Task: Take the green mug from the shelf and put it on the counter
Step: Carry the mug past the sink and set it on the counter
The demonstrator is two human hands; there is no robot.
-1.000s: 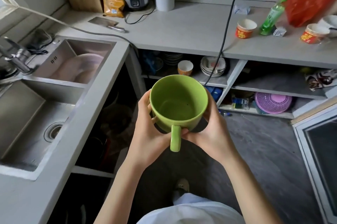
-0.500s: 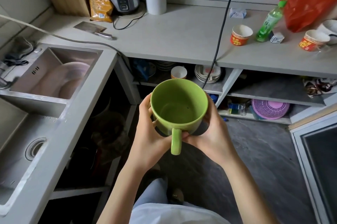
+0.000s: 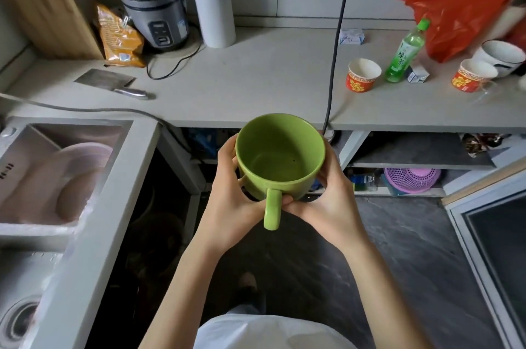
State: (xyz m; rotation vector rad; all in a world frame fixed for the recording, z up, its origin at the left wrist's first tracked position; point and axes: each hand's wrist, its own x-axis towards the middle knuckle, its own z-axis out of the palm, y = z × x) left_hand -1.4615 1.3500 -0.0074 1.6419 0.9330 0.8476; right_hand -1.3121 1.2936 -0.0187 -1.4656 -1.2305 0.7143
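Item: green mug [image 3: 280, 156], upright and empty, handle pointing back towards me. It was held in a two-handed grip: my left hand [image 3: 232, 200] wrapped its left wall, my right hand [image 3: 331, 200] its right wall, both closed on it, thumbs meeting by the handle. It was in the air, just short of the worktop [image 3: 256, 75] edge and above the shelf [image 3: 421, 153] openings, touching neither.

Change since a second ago: the worktop edge, which had sat well beyond the grip, now lay directly behind the mug's rim, and the sink [image 3: 57, 178] had slid off to the left of the grip. The grip itself had not altered. I judged the lift from the shelf done and the carry nearly done; only the set-down remained.

Landing ground: bare worktop straight ahead of the grip. Hanging black cable [image 3: 334, 64] just right of that line; I judged it the thing to keep clear of.

Other entries, beyond the grip:
- cleaver [image 3: 112, 84], far left
- rice cooker [image 3: 155, 11] and white canister [image 3: 213, 8], at the wall
- orange snack bag [image 3: 119, 38], print too small to read
- green bottle [image 3: 405, 53], label with Chinese characters for green tea
- two red paper cups [image 3: 363, 75], flower pattern, no legible writing
- red plastic bag [image 3: 461, 13], far right
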